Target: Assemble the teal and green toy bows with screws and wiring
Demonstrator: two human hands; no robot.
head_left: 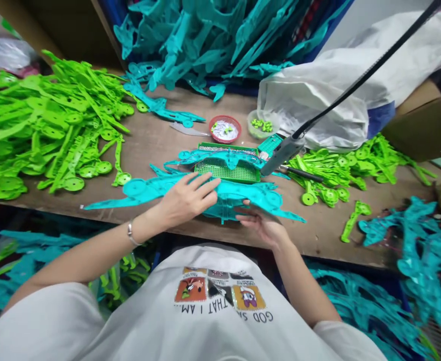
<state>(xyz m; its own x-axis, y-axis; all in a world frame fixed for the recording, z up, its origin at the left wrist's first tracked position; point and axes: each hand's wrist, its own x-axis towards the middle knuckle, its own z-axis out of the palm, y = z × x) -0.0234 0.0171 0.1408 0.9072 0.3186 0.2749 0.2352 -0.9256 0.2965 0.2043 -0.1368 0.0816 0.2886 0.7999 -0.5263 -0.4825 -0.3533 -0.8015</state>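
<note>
A long turquoise plastic part [160, 186] with pointed ends lies across the table's near side. My left hand [188, 199] rests on top of it, fingers stretched out and slightly apart. At the part's near edge, right of its middle, is my right hand [262, 225], its fingers apart and partly blurred. Whether it touches the part's underside I cannot tell. Just beyond lies a second turquoise part [230, 158], across a green perforated tray [228, 173] with small metallic pieces in its far section. A grey handheld tool [283, 154] on a black cord hangs at the right.
Bright green plastic parts pile up at the left [54, 125] and right [329, 168]. A red basket [239, 131] and a clear bowl [251, 125] hold small pieces. A knife [188, 130] lies nearby. A white sack [318, 95] and a turquoise heap [205, 40] stand behind.
</note>
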